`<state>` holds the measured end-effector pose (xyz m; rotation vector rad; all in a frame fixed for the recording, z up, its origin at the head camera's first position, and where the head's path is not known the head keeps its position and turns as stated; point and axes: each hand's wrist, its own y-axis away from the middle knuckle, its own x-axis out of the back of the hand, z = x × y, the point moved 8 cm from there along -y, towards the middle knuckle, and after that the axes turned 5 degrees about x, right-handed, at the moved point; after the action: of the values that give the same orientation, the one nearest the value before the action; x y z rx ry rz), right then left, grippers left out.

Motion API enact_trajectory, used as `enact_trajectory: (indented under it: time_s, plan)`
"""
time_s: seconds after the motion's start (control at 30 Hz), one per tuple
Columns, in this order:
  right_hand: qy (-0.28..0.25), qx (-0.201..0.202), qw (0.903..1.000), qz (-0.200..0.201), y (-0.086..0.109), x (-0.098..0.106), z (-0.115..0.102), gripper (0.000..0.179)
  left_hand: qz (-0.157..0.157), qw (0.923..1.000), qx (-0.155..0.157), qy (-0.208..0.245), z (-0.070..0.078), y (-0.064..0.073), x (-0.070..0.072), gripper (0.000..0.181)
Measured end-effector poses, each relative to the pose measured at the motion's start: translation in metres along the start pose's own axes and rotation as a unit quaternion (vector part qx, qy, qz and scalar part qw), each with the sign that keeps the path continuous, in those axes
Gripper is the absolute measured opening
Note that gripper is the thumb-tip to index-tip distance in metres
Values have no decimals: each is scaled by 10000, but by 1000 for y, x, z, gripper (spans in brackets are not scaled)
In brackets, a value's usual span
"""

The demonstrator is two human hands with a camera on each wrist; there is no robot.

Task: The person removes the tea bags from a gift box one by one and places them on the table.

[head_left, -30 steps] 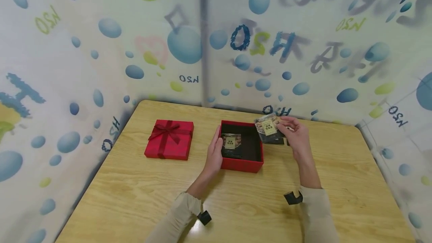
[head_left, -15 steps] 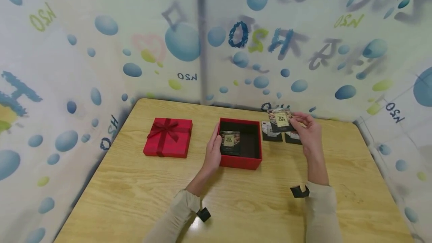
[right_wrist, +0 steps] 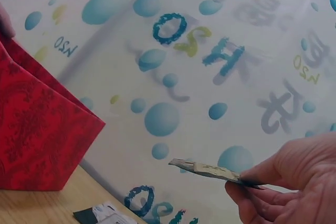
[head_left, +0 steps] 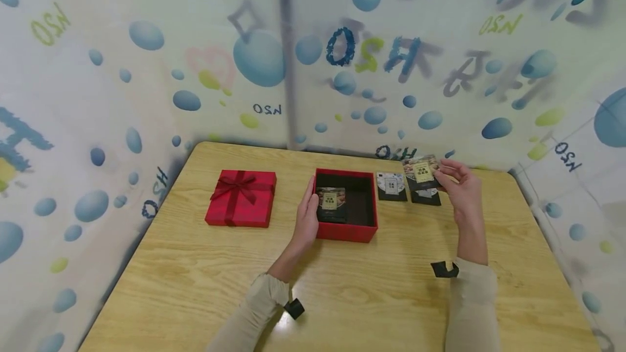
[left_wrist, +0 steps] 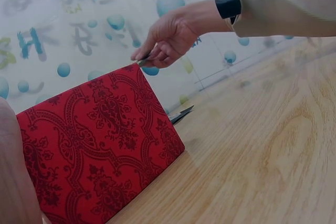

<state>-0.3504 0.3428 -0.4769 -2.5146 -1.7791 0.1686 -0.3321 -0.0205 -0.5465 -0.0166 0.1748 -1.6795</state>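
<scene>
The left hand (head_left: 306,221) lies flat along the left side of the red damask-patterned gift box (head_left: 346,232), its fingers nearly straight and gripping nothing. The right hand (head_left: 462,186) pinches a flat, brown-printed sachet (head_left: 419,171) by its right edge, thumb against fingers, and holds it in the air to the right of the box. In the head view it partly covers a grey-and-white sachet (head_left: 426,196) on the wooden table (head_left: 352,292); a second pale sachet (head_left: 391,186) lies just beside the box. Another brown-printed sachet (head_left: 331,211) sits in the left part of the box; whether more lie beneath it I cannot tell. The ribbon-tied lid (head_left: 242,197) rests apart, to the left.

The held sachet looks very light: seen edge-on from the right wrist, it juts out with only a slight ripple — thin film, probably, a little springy and prone to crease. Its sheen suggests a slick surface, so a pinch on the edge or a corner should suit it better than squeezing the middle. The box seems stiff card, best steadied by its walls.
</scene>
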Motion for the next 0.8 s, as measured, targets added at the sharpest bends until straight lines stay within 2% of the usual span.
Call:
enact_trajectory:
  time_s: [0.3, 0.53, 0.8]
  plan:
    - [45, -354, 9983, 459, -6, 23, 13, 28, -11, 10000, 7, 49, 0, -1, 0, 54]
    - [16, -632, 9923, 1070, -6, 47, 23, 29, -54, 10000, -17, 33, 0, -1, 0, 54]
    - [1, -877, 9850, 1485, -7, 68, 37, 29, -32, 10000, 2, -29, -2, -1, 0, 54]
